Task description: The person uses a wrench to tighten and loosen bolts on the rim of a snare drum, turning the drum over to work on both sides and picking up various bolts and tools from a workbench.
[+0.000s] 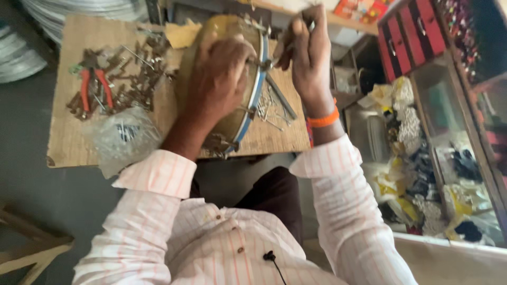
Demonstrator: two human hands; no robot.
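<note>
Workshop: tool-strewn wooden bench

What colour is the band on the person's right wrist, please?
Bright orange; the wristband shows clearly in the head view.
</note>
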